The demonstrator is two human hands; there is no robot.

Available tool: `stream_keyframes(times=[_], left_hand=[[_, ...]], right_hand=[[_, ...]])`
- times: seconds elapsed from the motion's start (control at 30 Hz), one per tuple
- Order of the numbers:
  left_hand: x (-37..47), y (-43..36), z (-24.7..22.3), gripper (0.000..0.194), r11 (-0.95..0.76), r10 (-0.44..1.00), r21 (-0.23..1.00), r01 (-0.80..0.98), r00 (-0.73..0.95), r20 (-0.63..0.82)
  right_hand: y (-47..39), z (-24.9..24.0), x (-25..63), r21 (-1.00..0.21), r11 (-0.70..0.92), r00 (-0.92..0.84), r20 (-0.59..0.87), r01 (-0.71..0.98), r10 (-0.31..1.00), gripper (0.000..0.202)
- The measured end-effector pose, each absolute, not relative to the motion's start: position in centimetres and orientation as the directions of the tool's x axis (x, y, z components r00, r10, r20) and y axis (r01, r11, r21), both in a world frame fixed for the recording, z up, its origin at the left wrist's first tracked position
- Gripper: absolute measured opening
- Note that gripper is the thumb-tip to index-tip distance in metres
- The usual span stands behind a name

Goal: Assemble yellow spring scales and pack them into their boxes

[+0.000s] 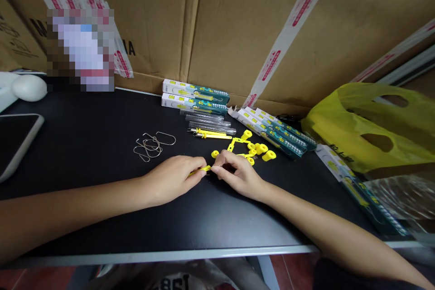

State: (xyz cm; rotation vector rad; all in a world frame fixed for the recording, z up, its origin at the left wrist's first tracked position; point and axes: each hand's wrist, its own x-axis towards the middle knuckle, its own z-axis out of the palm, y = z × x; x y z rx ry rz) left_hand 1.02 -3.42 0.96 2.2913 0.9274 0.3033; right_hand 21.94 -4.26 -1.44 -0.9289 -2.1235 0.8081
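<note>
My left hand (pixel 180 176) is closed in a pinch around a slim yellow plastic strip (pixel 206 169), whose end pokes out past the fingertips. Close against that end, my right hand (pixel 238 172) pinches with thumb and forefinger; whatever is between them is too small to make out. Just beyond the right hand lie several yellow plastic caps (pixel 269 156) and yellow strips (pixel 231 145). Behind these are yellow rods with metal springs (pixel 214 134) and several clear plastic tubes (pixel 212 124). Bent wire hooks (pixel 149 145) lie tangled to the left.
Small printed cartons (pixel 195 99) are stacked at the back, with more cartons (pixel 272 131) to the right. A yellow plastic bag (pixel 367 122) and clear plastic wrap (pixel 404 199) occupy the right side. A phone (pixel 16 140) rests at left. Large cardboard boxes (pixel 231 31) wall off the black table (pixel 204 226).
</note>
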Motion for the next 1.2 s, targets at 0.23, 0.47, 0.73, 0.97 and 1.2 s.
stream_keyframes(times=[0.23, 0.47, 0.73, 0.97, 1.2], left_hand=[[0.8, -3.6, 0.9, 0.021, -0.467, 0.706, 0.707, 0.531, 0.705, -0.063], [0.5, -3.6, 0.9, 0.024, -0.426, 0.701, 0.753, 0.502, 0.709, -0.076], [0.8, -3.6, 0.9, 0.022, -0.449, 0.722, 0.708, 0.545, 0.688, -0.073], [1.0, -4.0, 0.4, 0.026, -0.537, 0.726, 0.641, 0.548, 0.688, 0.021], [0.9, -3.9, 0.6, 0.020, -0.472, 0.767, 0.695, 0.542, 0.641, 0.021]], right_hand=[[-3.9, -1.3, 22.1, -0.749, 0.546, -0.519, 0.319, 0.375, 0.793, 0.019], [-3.3, -0.9, 23.0, -0.618, 0.634, -0.622, 0.282, 0.465, 0.731, 0.015], [-3.7, -0.4, 22.9, -0.669, 0.578, -0.597, 0.244, 0.466, 0.764, 0.014], [-4.1, -0.4, 22.7, -0.655, 0.588, -0.538, 0.313, 0.475, 0.783, 0.017], [-4.3, -0.3, 22.6, -0.581, 0.608, -0.570, 0.278, 0.541, 0.773, 0.017]])
